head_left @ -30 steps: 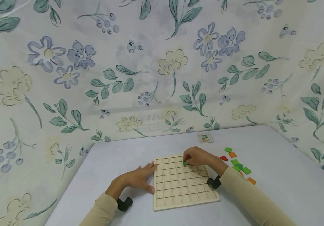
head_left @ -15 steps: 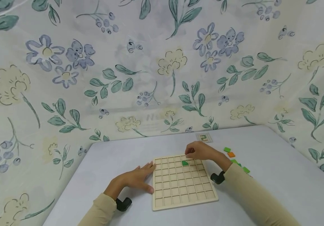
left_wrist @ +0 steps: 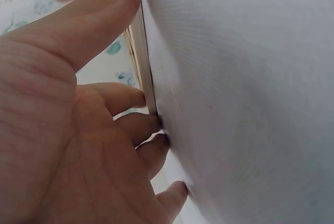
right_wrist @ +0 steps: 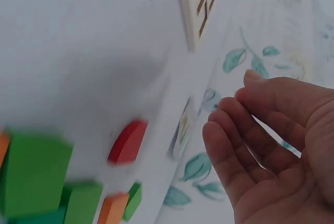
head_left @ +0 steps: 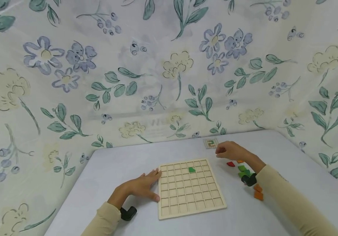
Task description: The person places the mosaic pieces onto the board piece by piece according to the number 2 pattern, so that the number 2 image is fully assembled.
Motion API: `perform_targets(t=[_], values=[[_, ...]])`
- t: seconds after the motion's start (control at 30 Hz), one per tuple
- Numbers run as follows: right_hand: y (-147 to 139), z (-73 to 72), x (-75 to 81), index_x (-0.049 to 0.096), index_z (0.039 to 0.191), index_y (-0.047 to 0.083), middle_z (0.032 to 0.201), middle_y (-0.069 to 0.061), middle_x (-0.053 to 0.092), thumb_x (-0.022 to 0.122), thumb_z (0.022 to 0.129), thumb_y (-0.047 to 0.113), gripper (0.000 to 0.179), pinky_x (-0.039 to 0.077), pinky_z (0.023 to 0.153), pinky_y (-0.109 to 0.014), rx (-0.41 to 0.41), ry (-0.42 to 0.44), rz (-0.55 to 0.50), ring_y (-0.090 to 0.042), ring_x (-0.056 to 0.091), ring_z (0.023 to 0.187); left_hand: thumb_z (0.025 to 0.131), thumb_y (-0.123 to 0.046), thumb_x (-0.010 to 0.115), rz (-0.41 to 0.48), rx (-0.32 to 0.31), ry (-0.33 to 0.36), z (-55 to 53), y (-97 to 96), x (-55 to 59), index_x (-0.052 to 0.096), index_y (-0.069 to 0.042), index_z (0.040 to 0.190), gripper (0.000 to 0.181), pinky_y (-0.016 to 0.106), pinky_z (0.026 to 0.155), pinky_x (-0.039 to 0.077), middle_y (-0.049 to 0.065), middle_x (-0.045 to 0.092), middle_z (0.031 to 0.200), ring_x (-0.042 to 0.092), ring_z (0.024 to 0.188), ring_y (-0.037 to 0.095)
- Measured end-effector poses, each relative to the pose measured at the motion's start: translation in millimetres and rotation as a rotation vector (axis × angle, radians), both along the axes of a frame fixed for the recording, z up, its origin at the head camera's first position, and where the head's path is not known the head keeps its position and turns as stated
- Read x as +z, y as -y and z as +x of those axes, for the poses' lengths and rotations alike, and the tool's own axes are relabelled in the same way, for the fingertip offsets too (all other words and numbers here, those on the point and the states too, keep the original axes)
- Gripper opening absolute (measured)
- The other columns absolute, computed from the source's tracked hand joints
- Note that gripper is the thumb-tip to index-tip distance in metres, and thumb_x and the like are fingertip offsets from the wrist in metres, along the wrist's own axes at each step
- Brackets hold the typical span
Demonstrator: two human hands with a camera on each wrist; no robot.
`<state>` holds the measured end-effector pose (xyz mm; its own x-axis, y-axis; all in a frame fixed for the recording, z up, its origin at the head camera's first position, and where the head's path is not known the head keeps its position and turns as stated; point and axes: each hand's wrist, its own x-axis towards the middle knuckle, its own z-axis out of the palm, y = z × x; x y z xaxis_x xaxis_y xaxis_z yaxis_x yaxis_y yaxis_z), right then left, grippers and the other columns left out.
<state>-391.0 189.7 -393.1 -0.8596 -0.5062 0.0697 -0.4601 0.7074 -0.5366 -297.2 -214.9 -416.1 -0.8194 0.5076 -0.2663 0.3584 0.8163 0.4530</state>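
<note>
A pale wooden grid board point(head_left: 183, 198) lies on the white table. One green piece point(head_left: 191, 169) with a curved edge sits in a cell near its far side. My left hand point(head_left: 140, 187), fingers spread, rests on the table with thumb and fingertips against the board's left edge; the left wrist view shows the fingertips at that edge. Beyond the board's far right corner, my right hand point(head_left: 233, 152) hovers over the table, fingers loosely bent and holding nothing. Below it in the head view lies a red curved piece point(head_left: 231, 164), also seen in the right wrist view.
Green pieces point(head_left: 242, 168) and orange pieces point(head_left: 258, 196) lie scattered right of the board, some partly hidden behind the right wrist and its black camera point(head_left: 249, 180). A small printed grid card point(head_left: 210, 143) lies at the back. A floral curtain point(head_left: 157, 65) hangs behind the table.
My right hand has let go of the green piece, leaving it in a board cell, and has moved right, off the board toward the loose pieces. My left hand stays at the board's edge.
</note>
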Motion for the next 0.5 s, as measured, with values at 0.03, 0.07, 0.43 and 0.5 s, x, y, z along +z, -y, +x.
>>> perform_targets(t=[0.03,0.07,0.43,0.5], values=[[-5.3,-1.0,-0.6,0.071,0.098,0.007,0.094,-0.003,0.070,0.068,0.094,0.014,0.009,0.057,0.078,-0.033,-0.014,0.000,0.001,-0.014,0.063,0.085,0.077,-0.048,0.081,0.001,0.002,0.001,0.2,0.2,0.2,0.021,0.000,0.158,0.112,0.060,0.125,0.007,0.021,0.010,0.167,0.009,0.156,0.035],[-10.3,-1.9,-1.3,0.071,0.098,0.006,0.094,-0.003,0.070,0.067,0.094,0.014,0.009,0.057,0.078,-0.034,-0.025,-0.004,0.003,-0.015,0.062,0.084,0.077,-0.048,0.082,0.001,0.004,0.002,0.4,0.4,0.6,0.021,0.000,0.158,0.112,0.060,0.125,0.007,0.021,0.010,0.167,0.009,0.156,0.035],[-49.9,-5.7,-11.6,0.069,0.101,0.000,0.099,-0.013,0.070,0.067,0.093,0.012,0.014,0.058,0.078,-0.038,-0.207,0.029,0.061,-0.021,0.061,0.083,0.078,-0.048,0.081,0.012,0.002,0.002,2.7,0.3,4.4,0.020,0.000,0.158,0.112,0.060,0.125,0.005,0.022,0.009,0.167,0.009,0.156,0.036],[-54.7,-5.6,-13.1,0.068,0.103,-0.002,0.101,-0.016,0.069,0.067,0.093,0.012,0.018,0.058,0.079,-0.039,-0.230,0.034,0.075,-0.022,0.061,0.085,0.078,-0.048,0.081,0.015,-0.002,0.002,1.9,-0.2,4.0,0.020,0.001,0.158,0.112,0.061,0.125,0.005,0.022,0.009,0.167,0.008,0.156,0.037]])
